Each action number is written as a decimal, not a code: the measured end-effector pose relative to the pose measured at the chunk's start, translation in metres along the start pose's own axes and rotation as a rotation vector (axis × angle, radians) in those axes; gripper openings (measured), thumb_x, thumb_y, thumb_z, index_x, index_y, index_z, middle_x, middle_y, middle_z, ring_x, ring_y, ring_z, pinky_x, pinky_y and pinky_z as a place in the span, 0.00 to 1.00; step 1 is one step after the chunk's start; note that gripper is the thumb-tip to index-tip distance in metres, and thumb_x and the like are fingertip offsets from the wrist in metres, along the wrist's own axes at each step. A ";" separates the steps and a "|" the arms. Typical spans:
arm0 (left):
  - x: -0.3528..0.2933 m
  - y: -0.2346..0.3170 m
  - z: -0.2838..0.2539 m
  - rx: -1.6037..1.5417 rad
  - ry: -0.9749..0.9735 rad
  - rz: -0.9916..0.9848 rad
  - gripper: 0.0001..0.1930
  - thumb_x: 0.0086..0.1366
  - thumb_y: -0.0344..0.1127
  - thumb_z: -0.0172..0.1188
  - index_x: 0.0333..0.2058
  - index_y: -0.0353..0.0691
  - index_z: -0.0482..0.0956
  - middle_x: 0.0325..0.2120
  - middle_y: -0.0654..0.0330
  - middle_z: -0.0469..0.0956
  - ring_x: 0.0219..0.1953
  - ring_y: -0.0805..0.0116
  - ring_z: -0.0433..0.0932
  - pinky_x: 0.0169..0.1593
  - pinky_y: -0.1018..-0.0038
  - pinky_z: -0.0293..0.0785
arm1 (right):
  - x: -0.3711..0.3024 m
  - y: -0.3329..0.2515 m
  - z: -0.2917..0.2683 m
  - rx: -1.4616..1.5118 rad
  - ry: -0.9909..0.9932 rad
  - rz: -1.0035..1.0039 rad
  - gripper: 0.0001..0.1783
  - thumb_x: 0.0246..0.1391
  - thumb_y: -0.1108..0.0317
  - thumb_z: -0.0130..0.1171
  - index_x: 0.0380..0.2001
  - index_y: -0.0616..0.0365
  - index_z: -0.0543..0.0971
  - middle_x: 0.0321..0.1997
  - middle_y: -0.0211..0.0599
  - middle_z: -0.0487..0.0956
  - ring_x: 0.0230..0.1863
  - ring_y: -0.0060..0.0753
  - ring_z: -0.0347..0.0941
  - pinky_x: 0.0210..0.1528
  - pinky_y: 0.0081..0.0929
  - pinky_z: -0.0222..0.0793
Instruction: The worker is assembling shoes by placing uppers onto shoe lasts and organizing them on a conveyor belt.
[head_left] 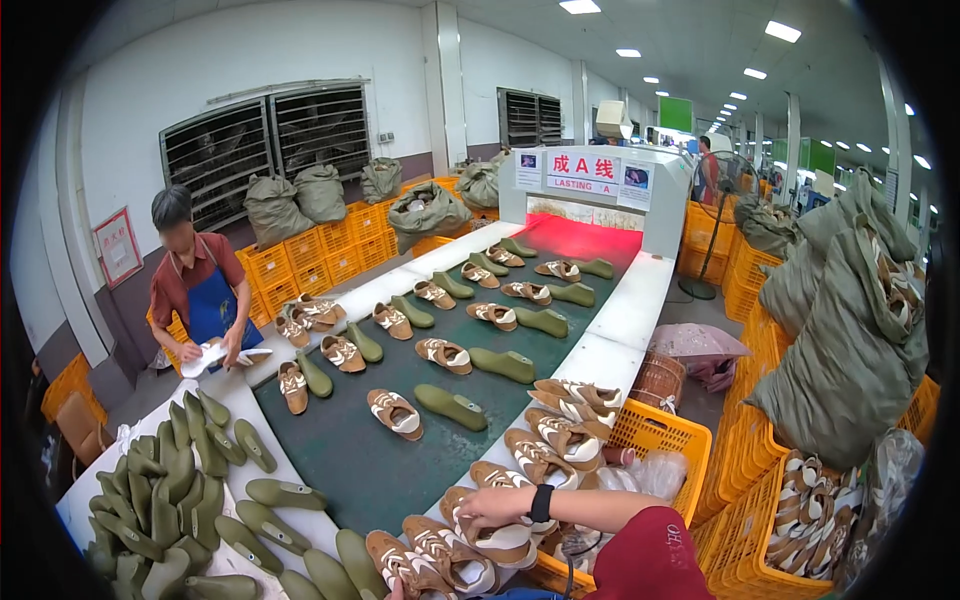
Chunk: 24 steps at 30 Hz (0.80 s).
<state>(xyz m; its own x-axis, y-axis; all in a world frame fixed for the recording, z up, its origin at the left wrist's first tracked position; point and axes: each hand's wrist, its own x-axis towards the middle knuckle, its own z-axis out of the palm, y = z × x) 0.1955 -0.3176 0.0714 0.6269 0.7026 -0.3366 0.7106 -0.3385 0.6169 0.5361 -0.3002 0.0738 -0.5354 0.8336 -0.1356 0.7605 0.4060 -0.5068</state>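
Note:
A row of brown-and-white sneakers [537, 457] lines the near right edge of the conveyor. Within this row, my right hand [497, 507], wearing a black wristband, has its fingers closed over one brown sneaker [458, 512]. At the lower edge, only a small part of my left hand [395, 588] shows, against the side of the nearest sneaker [400, 562]; most of its fingers are hidden. Green shoe lasts [450, 407] lie beside brown sneakers [394, 413] in pairs along the dark green belt [330, 450].
Many loose green lasts [165, 490] are heaped on the white table at left. Across the belt, a co-worker in a blue apron [210, 310] handles a white piece. A yellow crate [660, 432] stands at right, near stacked crates and grey sacks [830, 350]. A machine tunnel [600, 190] spans the belt's far end.

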 end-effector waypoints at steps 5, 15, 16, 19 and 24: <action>-0.037 -0.001 -0.024 -0.071 0.375 0.133 0.26 0.56 0.41 0.58 0.51 0.34 0.67 0.41 0.42 0.74 0.44 0.46 0.73 0.47 0.63 0.69 | 0.041 -0.058 -0.027 0.054 0.258 -0.068 0.21 0.43 0.69 0.52 0.44 0.58 0.74 0.39 0.50 0.75 0.40 0.53 0.72 0.42 0.41 0.68; -0.130 -0.193 -0.031 0.316 0.941 -0.437 0.33 0.48 0.36 0.64 0.52 0.31 0.63 0.51 0.38 0.62 0.56 0.38 0.56 0.60 0.55 0.53 | 0.178 -0.092 0.003 -0.006 -0.015 -0.280 0.22 0.42 0.63 0.56 0.44 0.56 0.75 0.36 0.49 0.78 0.37 0.51 0.74 0.41 0.39 0.70; -0.137 -0.192 -0.028 0.306 0.908 -0.488 0.30 0.50 0.38 0.63 0.51 0.31 0.65 0.50 0.38 0.63 0.55 0.39 0.58 0.58 0.54 0.55 | 0.189 -0.097 0.000 -0.022 -0.053 -0.234 0.23 0.43 0.62 0.58 0.45 0.55 0.74 0.36 0.48 0.78 0.38 0.50 0.74 0.42 0.39 0.70; -0.140 -0.224 0.000 0.306 0.969 -0.504 0.22 0.51 0.33 0.59 0.45 0.31 0.70 0.47 0.39 0.66 0.51 0.40 0.62 0.55 0.56 0.59 | 0.228 -0.086 0.009 -0.119 -0.157 -0.108 0.25 0.45 0.60 0.56 0.50 0.51 0.72 0.41 0.49 0.77 0.44 0.50 0.72 0.47 0.40 0.68; -0.147 -0.216 -0.003 0.126 1.118 -0.546 0.22 0.52 0.31 0.59 0.46 0.30 0.69 0.48 0.39 0.64 0.50 0.45 0.64 0.56 0.60 0.60 | 0.265 -0.096 0.036 -0.164 -0.201 0.021 0.25 0.47 0.59 0.53 0.52 0.51 0.70 0.44 0.48 0.76 0.45 0.49 0.72 0.49 0.39 0.68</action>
<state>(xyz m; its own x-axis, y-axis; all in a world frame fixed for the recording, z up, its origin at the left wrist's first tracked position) -0.0514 -0.3454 -0.0102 -0.3299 0.8954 0.2992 0.8563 0.1503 0.4942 0.3082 -0.1318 0.0555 -0.5688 0.7581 -0.3191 0.8127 0.4584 -0.3597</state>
